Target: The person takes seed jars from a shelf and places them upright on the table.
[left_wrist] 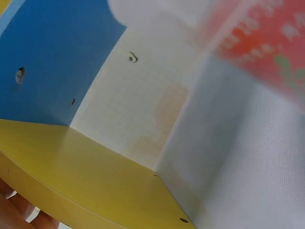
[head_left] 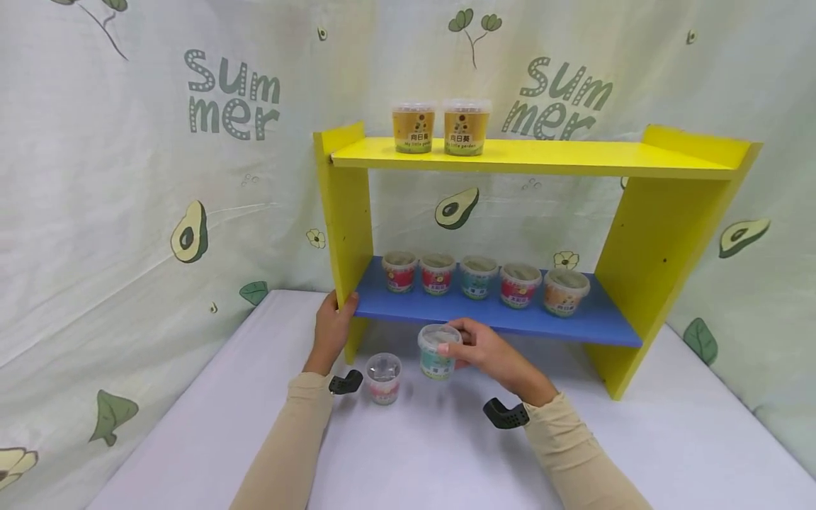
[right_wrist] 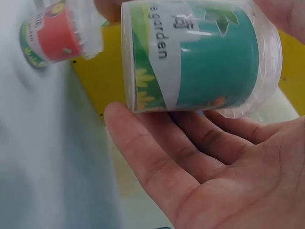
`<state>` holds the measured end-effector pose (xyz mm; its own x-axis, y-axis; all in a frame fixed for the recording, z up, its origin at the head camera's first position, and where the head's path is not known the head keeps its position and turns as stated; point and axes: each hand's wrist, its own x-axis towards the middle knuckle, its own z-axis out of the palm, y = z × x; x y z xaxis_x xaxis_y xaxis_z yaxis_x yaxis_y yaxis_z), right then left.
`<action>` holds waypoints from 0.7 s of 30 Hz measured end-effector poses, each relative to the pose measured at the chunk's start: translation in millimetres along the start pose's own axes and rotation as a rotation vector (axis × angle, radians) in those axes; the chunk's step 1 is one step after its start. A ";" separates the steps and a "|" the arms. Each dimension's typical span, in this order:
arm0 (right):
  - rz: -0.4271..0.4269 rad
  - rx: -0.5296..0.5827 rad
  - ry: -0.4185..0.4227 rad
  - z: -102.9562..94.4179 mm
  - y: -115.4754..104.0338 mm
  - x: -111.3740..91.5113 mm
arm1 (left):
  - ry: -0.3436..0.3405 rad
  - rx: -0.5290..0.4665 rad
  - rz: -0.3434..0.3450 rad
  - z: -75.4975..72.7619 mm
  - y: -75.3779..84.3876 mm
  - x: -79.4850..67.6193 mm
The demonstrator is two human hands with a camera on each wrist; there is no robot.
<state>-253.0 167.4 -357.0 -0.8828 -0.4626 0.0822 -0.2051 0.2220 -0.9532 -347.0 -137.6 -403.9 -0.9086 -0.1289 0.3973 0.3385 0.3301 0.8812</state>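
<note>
My right hand [head_left: 491,353] holds a clear plastic cup with a teal label [head_left: 438,353] by its side, in front of the lower shelf board. In the right wrist view the cup [right_wrist: 200,57] lies across the fingers [right_wrist: 152,167], its lid toward the right. My left hand [head_left: 333,327] grips the yellow left side panel [head_left: 347,227] of the shelf at the height of the blue board. Fingertips [left_wrist: 43,220] show past the panel's edge in the left wrist view. A cup with a pink-red label [head_left: 383,382] stands on the table between my arms.
Several lidded cups with red, teal and orange labels stand in a row on the blue board [head_left: 414,304]. Two yellow-labelled cups [head_left: 413,129] stand on the yellow top board [head_left: 574,156]. A printed cloth [head_left: 255,191] hangs behind the white table [head_left: 408,460].
</note>
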 end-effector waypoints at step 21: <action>0.059 -0.036 -0.032 19.8 30.5 9.5 | 0.001 -0.012 -0.008 -1.4 2.8 -1.5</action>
<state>-259.3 152.8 -391.0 -0.8799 -0.4749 0.0165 -0.1689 0.2801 -0.9450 -344.3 -137.8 -401.7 -0.9112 -0.1322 0.3903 0.3340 0.3177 0.8874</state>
